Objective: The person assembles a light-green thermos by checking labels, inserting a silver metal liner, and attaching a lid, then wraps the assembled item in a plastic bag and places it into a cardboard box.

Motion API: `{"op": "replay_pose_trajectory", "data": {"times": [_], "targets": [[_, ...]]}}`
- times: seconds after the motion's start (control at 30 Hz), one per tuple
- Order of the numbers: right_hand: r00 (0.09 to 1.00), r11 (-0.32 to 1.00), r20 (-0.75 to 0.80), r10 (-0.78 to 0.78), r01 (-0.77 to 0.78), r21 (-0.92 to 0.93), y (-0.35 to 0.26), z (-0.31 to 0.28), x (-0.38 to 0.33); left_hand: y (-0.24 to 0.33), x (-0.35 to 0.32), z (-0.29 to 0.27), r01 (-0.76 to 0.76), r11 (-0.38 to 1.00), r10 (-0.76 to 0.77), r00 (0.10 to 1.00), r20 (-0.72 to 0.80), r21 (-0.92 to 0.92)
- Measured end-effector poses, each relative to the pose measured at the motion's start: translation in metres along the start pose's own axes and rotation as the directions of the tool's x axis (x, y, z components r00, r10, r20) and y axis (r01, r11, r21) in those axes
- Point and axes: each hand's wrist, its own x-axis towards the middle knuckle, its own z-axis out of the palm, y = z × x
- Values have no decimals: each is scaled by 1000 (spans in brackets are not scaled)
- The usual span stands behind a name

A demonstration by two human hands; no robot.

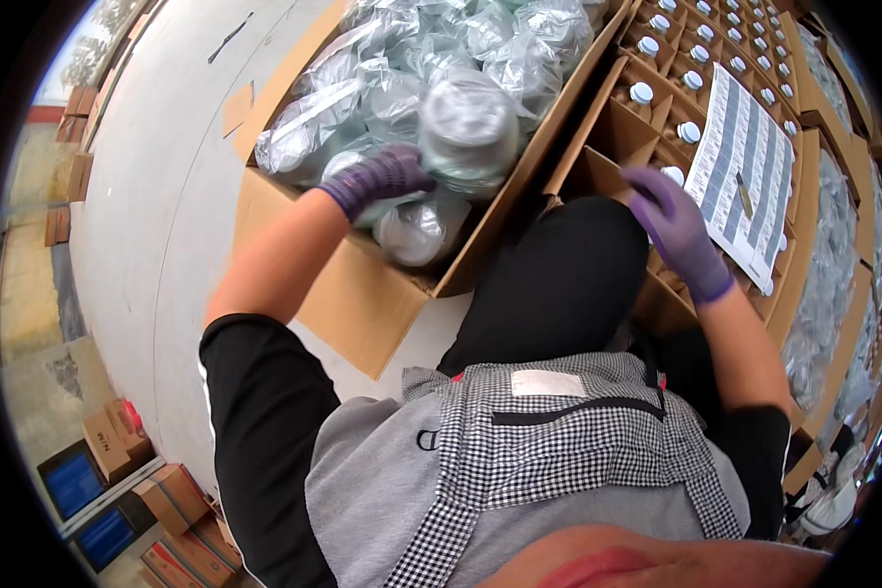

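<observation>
My left hand (380, 178), in a purple knitted glove, reaches over an open cardboard box (255, 220) filled with clear plastic-wrapped containers (392, 98). Its fingers are bent but apart, with nothing visibly gripped. Just right of the fingertips is a round, wrapped clear container (468, 127), smeared by motion; whether the hand touches it is unclear. Below lies another clear round container (421, 230), tilted. My right hand (678, 230), gloved too, hovers at the edge of a divided carton (608, 118) of bottles. Thumb and fingers are parted, close to a white-capped bottle (671, 176).
A printed label sheet (740, 167) with a slim dark-green object (744, 194) lies across the bottles. More boxes of wrapped containers (821, 284) line the right. My knee (568, 265) stands between the two boxes. Cardboard boxes (171, 495) and blue crates (73, 480) stand lower left.
</observation>
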Motion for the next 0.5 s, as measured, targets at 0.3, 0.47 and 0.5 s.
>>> {"op": "replay_pose_trajectory", "data": {"times": [0.3,0.47,0.5], "targets": [[890,893,-116,440,-448,-52,59,10,-139,-19,84,79,-105,914,51,988,145,392],[960,912,-67,273,-280,-298,42,16,-122,-39,73,35,-421,644,215,901,377,638],[954,917,-64,294,-300,-264,41,15,-123,-19,69,4,-402,689,214,908,361,603]]}}
